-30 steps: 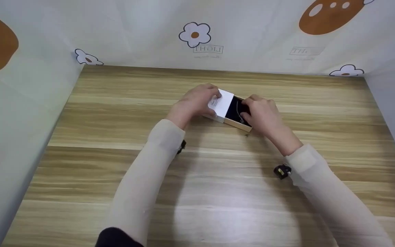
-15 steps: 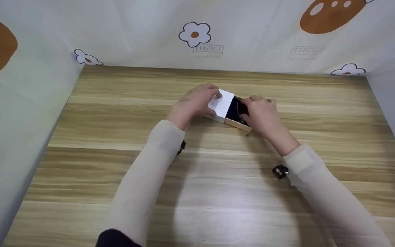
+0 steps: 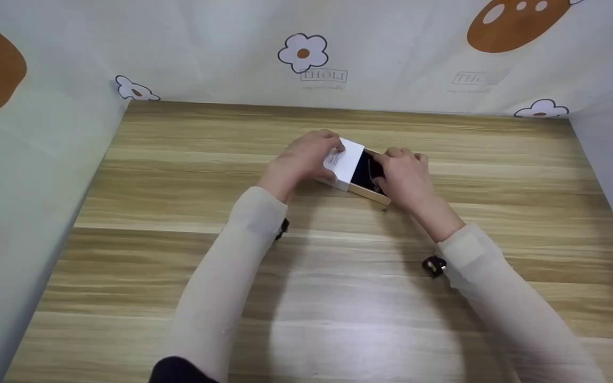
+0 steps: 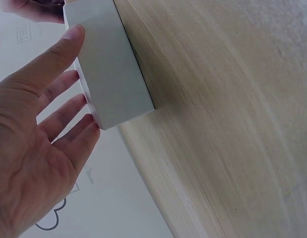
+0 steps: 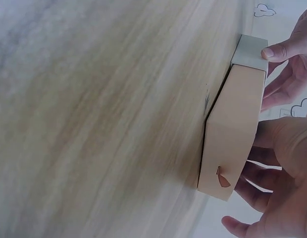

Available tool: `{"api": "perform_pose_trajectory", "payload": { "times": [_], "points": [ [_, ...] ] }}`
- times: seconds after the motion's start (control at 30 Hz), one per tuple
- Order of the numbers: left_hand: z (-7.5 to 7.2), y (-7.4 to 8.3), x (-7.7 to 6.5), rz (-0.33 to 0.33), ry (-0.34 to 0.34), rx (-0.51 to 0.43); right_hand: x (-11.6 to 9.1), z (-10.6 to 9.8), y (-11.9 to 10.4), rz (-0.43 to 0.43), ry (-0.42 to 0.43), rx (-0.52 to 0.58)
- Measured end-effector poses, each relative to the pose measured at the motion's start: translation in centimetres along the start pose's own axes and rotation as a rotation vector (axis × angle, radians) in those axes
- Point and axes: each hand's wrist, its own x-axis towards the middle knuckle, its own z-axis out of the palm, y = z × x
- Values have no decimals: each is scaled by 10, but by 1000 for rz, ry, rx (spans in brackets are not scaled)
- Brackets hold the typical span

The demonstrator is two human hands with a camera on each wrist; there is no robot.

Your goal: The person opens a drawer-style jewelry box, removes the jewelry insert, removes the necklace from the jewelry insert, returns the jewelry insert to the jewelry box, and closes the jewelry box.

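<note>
A small box stands on the wooden table, its white sleeve (image 3: 350,162) pushed partly off a tan drawer (image 3: 369,193). Dark lining shows inside, with a thin silvery chain (image 3: 369,169) lying across it. My left hand (image 3: 306,154) holds the sleeve, thumb on the near side and fingers over the top; the left wrist view shows the thumb against the sleeve's wall (image 4: 106,64). My right hand (image 3: 405,175) reaches over the drawer's right end, thumb and forefinger down inside beside the chain. Its fingertips are hidden. A ribbon pull tab (image 5: 223,177) sticks out of the drawer's end.
A pale curtain (image 3: 221,53) printed with flowers hangs behind the table (image 3: 338,319) and along its sides. A tiny dark speck (image 3: 384,210) lies just in front of the drawer. Small black wrist cameras (image 3: 434,266) hang under both sleeves.
My right hand has shifted slightly left over the drawer, and less of the chain's lower end shows. The left hand and the box have hardly moved.
</note>
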Motion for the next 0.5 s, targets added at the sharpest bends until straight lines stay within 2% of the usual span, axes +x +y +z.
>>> {"api": "perform_pose_trajectory", "payload": {
  "times": [0.5],
  "points": [
    [0, 1, 0, -5, -8, 10, 1, 4, -2, -8, 46, -13]
  ]
}}
